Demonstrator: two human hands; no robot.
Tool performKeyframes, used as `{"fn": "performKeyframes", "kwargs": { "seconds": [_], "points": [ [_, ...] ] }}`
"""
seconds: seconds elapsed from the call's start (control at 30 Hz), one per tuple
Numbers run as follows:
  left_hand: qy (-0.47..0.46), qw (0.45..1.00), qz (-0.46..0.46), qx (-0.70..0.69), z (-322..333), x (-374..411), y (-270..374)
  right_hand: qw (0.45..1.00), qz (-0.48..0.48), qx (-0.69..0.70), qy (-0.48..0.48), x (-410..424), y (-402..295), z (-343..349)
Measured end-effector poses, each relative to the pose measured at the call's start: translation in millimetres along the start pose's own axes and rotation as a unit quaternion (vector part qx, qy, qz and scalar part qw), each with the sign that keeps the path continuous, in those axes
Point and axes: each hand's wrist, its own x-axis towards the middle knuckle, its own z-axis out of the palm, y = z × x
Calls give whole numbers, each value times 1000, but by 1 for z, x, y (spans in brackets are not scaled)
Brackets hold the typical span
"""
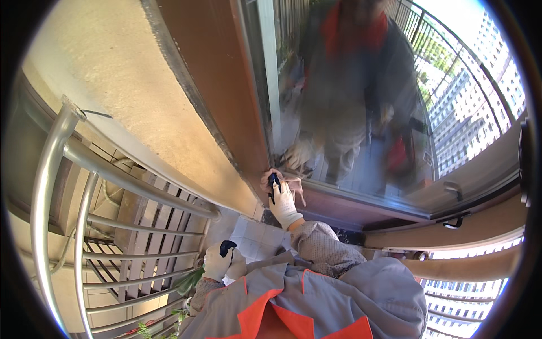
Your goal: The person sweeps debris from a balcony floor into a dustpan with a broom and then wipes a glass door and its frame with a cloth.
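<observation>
My right hand (283,204), in a white glove with dark patches, presses a pinkish cloth (295,185) against the lower corner of a brown window frame (237,106). Beside it, the large glass pane (338,127) reflects a person in grey and red clothing. Lower on the left, my left hand (221,261), also in a white glove with a dark patch, is bent near my chest. Its fingers look curled, but whether they hold anything cannot be told.
A metal railing (139,186) curves along the left, with a slatted unit (154,229) behind it. A beige wall ledge (139,84) runs beside the frame. Window handles (454,222) are at right. Green leaves (189,282) show at lower left, and grey tiles (256,235) below.
</observation>
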Motion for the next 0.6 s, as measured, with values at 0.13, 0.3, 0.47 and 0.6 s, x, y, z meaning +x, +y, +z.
{"fn": "performKeyframes", "kwargs": {
  "seconds": [0.13, 0.3, 0.47, 0.6],
  "points": [
    [-12, 998, -34, 58, 13, 2, -16, 998, -29, 9, 53, 1, 18, 9],
    [-103, 995, 3, -12, 3, 17, 34, 967, -128, -214, -55, 18, 9, -4],
    [-145, 982, 116, -26, 24, 34, 73, 981, -79, -166, 61, -31, 46, -97],
    [-156, 978, 126, 52, 41, 22, 104, 975, -40, -197, 92, -95, 106, -189]
  ]
}}
